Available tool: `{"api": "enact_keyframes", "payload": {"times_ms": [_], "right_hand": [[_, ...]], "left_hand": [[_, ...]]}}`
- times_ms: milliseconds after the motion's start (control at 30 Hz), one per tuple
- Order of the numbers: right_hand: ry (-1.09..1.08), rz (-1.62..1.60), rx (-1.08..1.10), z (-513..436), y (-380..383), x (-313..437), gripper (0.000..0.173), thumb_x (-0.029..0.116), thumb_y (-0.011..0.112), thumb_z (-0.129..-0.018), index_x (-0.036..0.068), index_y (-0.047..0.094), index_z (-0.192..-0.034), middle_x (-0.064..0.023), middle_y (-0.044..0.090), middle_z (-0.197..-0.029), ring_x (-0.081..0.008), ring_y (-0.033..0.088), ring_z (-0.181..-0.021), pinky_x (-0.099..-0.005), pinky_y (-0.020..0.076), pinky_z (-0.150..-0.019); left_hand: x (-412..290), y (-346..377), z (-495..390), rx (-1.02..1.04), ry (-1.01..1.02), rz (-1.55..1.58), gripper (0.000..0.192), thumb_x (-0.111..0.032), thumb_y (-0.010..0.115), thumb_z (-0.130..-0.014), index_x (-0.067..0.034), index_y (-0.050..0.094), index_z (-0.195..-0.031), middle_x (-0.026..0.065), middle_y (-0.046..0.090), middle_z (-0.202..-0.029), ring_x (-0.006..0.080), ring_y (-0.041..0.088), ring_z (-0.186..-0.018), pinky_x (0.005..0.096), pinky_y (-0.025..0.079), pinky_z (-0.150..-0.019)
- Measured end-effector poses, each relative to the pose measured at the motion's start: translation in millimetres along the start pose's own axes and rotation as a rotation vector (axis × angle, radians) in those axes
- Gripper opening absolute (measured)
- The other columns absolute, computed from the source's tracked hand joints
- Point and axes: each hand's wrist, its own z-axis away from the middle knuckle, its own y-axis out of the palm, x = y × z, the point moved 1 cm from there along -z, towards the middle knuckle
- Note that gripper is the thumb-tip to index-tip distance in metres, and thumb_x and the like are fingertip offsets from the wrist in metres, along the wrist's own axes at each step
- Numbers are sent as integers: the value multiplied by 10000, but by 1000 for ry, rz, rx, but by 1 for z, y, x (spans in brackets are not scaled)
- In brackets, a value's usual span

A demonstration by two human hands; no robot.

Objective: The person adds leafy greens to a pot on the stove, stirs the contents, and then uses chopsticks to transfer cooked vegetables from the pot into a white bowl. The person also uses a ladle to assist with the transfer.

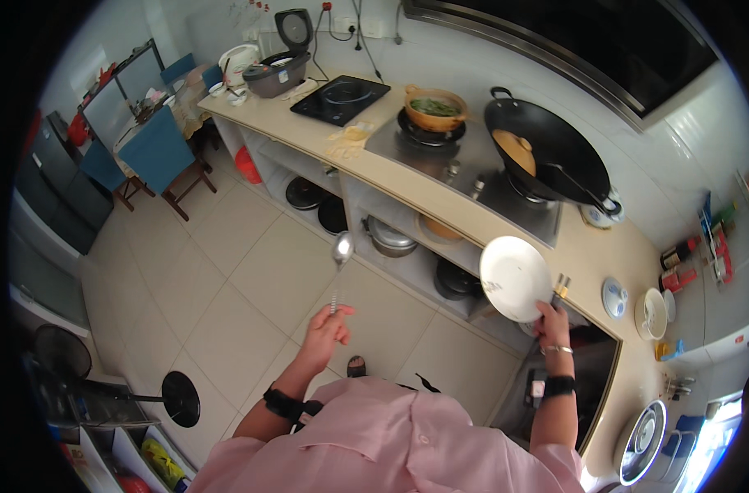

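Observation:
My left hand (328, 330) grips the handle of a metal spoon (342, 248), its bowl pointing up over the tiled floor. In my right hand (553, 323) is a white plate (515, 278), held by its rim near the counter's front edge. Beyond it a large black wok (550, 148) stands on the gas stove (411, 151), with a tan lid (515, 151) inside it and a thin handle across its rim. A tan clay pot (435, 110) holding green leafy food rests on the left burner.
An induction cooker (340, 100) and an open rice cooker (276, 74) stand on the counter's far end. Pots fill shelves below. A steel basin (640, 442), bowl (650, 313) and porcelain lid (615, 297) lie right. A stand fan (180, 399) is at lower left.

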Motion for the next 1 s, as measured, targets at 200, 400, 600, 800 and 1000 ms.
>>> {"api": "enact_keyframes", "payload": {"times_ms": [200, 400, 600, 800, 1000], "right_hand": [[137, -57, 172, -75, 204, 30, 199, 154, 635, -808, 19, 498, -857, -36, 481, -555, -125, 384, -374, -307, 330, -339], [143, 7, 237, -145, 356, 49, 176, 159, 612, -787, -4, 567, -736, -76, 528, -559, -155, 418, -370, -306, 310, -321], [162, 63, 277, -216, 449, 70, 125, 110, 537, -784, -13, 554, -764, -105, 561, -580, -159, 414, -360, -335, 283, -307], [196, 147, 324, -265, 493, 77, 193, 174, 578, -783, -10, 562, -724, -82, 527, -544, -169, 412, -337, -352, 291, -310], [167, 145, 382, -299, 500, 70, 191, 147, 578, -804, -36, 558, -855, -120, 570, -615, -153, 464, -393, -309, 314, -302]], "left_hand": [[-42, -98, -30, -230, -17, 5, 219, -169, 423, -981, -16, 572, -1033, -29, 370, -582, 96, 414, -554, 250, 385, -547], [-53, -111, -90, -299, -36, 47, 237, -201, 428, -986, -15, 569, -1028, -24, 375, -583, 103, 414, -554, 253, 374, -554], [-88, -101, -162, -376, -21, -11, 236, -207, 439, -985, -18, 575, -1025, -22, 380, -585, 103, 416, -567, 254, 372, -566], [-105, -95, -219, -430, -37, -46, 246, -211, 440, -984, -9, 574, -1029, -22, 385, -591, 107, 422, -576, 254, 383, -577], [-102, -105, -297, -336, -122, -56, 222, -173, 440, -981, -4, 571, -1038, -8, 412, -592, 104, 445, -568, 255, 400, -569]]}}
